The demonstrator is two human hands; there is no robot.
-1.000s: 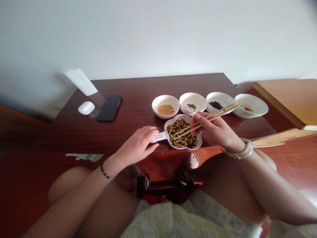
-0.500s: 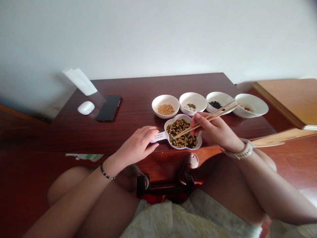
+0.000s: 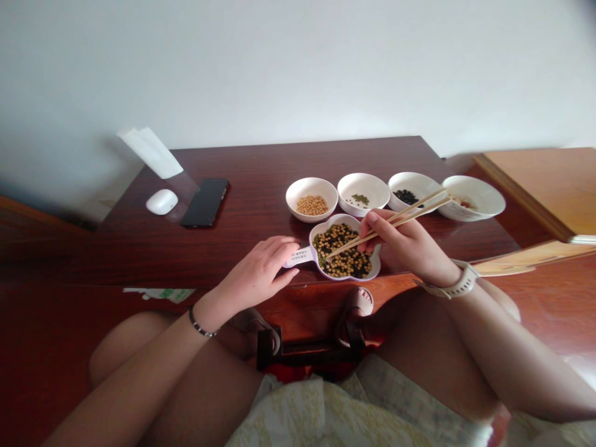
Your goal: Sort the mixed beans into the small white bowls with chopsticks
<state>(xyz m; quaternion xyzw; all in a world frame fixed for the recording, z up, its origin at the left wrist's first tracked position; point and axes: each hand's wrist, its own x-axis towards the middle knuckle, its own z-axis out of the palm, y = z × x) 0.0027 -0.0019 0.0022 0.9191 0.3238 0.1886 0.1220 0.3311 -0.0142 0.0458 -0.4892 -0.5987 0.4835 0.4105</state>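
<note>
My left hand [image 3: 266, 268] is closed on the handle of a flower-shaped white dish [image 3: 315, 253] with a lilac rim, near the table's front edge. Mixed beans [image 3: 344, 251], yellow, black and green, fill it. My right hand [image 3: 404, 243] grips a pair of wooden chopsticks [image 3: 431, 203], their tips down among the beans on the dish's left side. Behind the dish stand a bowl of soybeans [image 3: 311, 205], a bowl with a few green beans [image 3: 360, 200] and a bowl with black beans [image 3: 406, 197]. A fourth white bowl [image 3: 487, 200] at the right holds pale and reddish pieces I cannot make out.
On the table's left lie a black phone [image 3: 205, 203], a white rounded case [image 3: 162, 202] and a white upright packet [image 3: 151, 152]. A light wooden cabinet [image 3: 544, 186] stands at the right. The wall [image 3: 298, 74] rises behind the dark table [image 3: 261, 167].
Almost nothing differs. The chopsticks' tips have shifted very slightly within the beans; both hands and the dish keep their places.
</note>
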